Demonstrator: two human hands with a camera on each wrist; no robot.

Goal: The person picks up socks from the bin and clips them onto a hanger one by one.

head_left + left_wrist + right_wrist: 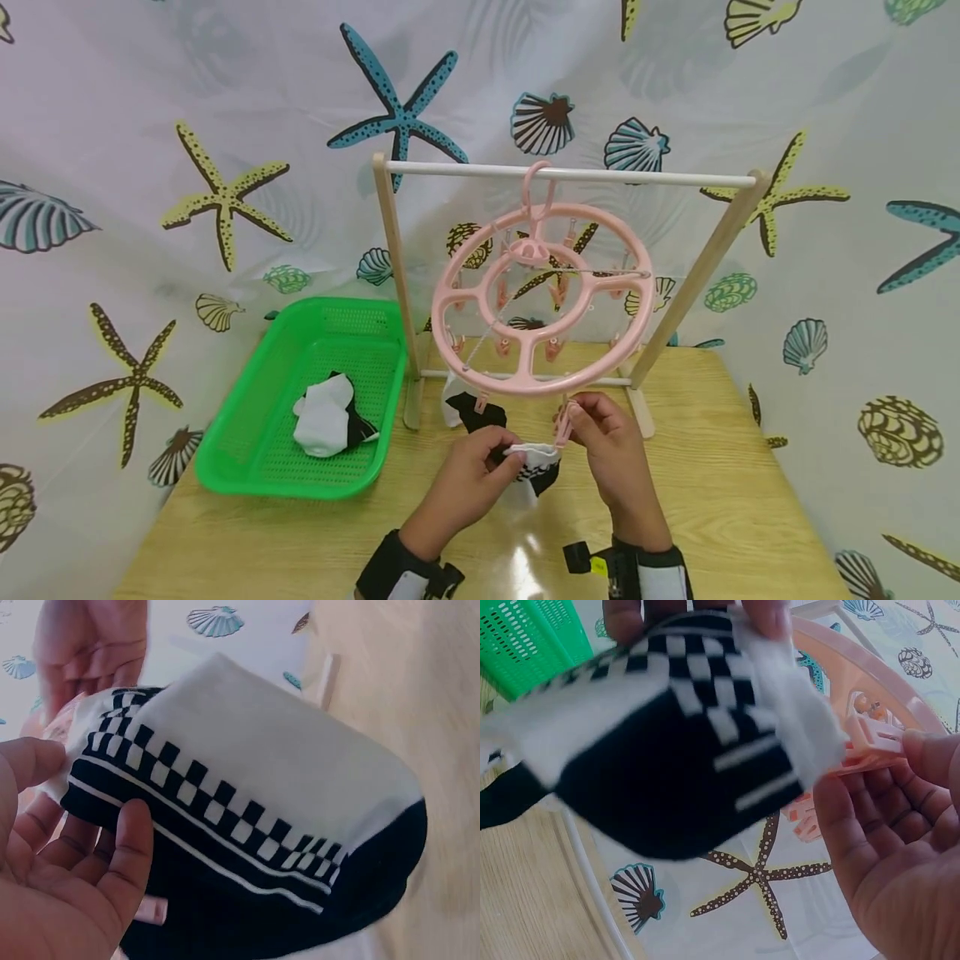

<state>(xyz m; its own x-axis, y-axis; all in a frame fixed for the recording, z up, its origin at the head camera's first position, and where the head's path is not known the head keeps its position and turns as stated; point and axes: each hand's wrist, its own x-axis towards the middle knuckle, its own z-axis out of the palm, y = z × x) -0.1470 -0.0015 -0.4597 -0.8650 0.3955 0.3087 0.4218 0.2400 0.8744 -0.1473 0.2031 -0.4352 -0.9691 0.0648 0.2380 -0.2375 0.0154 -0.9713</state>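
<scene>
My left hand (474,473) pinches the white cuff of a black-and-white sock (262,772) with a checkered band. The sock hangs from those fingers below the front of a round pink clip hanger (495,381). My right hand (613,450) pinches one of its pink clothespins (877,741), with thumb and fingers on the two handles. The clothespin's tip is right at the sock's cuff in the right wrist view. Just to the left, another black-and-white sock (487,416) hangs below a pink clothespin (481,403) on the rim.
A wooden rack with a white rail (660,178) carries the hanger by its hook. Several more clothespins dangle under the ring. On the left stands a green basket (240,454) holding black-and-white socks (324,419). A curtain (247,50) with sea prints surrounds the wooden table (720,467).
</scene>
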